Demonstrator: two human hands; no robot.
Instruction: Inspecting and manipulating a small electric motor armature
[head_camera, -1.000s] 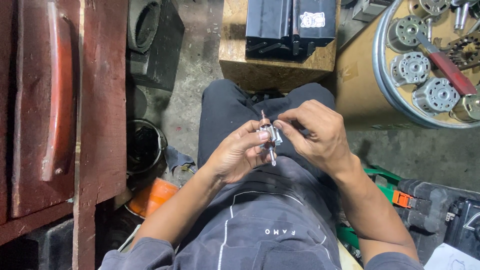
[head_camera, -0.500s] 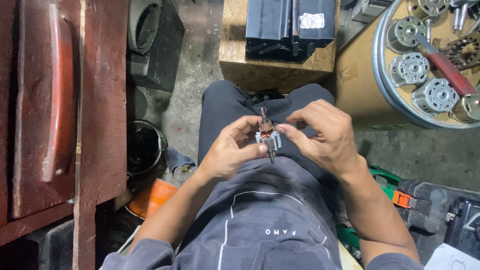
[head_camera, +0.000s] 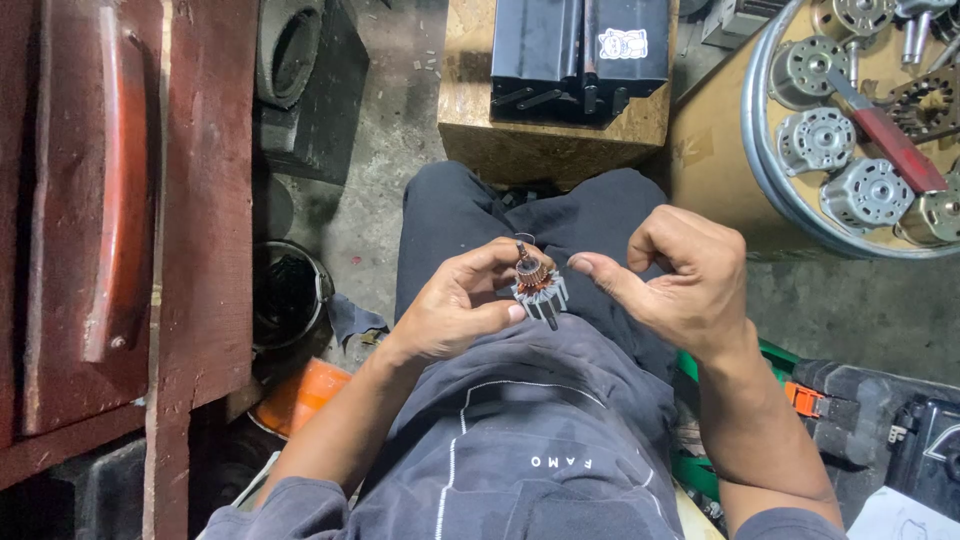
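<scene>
Armature (head_camera: 538, 283) of a small motor, copper-wound with a thin shaft through it, held above the lap between the knees, close to the belly. Left hand (head_camera: 455, 305) clamped on it: thumb and fingertips pinching the winding from the side, shaft tilted, one end pointing up and away, the other down toward the dark shirt (head_camera: 530, 450). Right hand (head_camera: 680, 275) just beside it, not touching; grip loosely curled, thumb (head_camera: 600, 275) stretched toward the commutator end, nothing visible between the fingers.

Best done, judging from this pose, by keeping the left pinch on the laminated core rather than on the fine wires, which look easy to nick or bend. Better to rotate the part slowly with the left fingertips and let the right thumb feel along the copper, instead of pulling at it. Worth keeping both wrists low over the thighs, so a slip drops the piece onto cloth and not onto the concrete floor (head_camera: 400, 130).

Round metal tray (head_camera: 760, 180) with several grey motor housings (head_camera: 865, 195) and a red-handled tool (head_camera: 895, 140) lying well apart at upper right; wooden block (head_camera: 560, 140) carrying black cases straight ahead; black bucket (head_camera: 290, 295) and orange object (head_camera: 305, 395) at left.
</scene>
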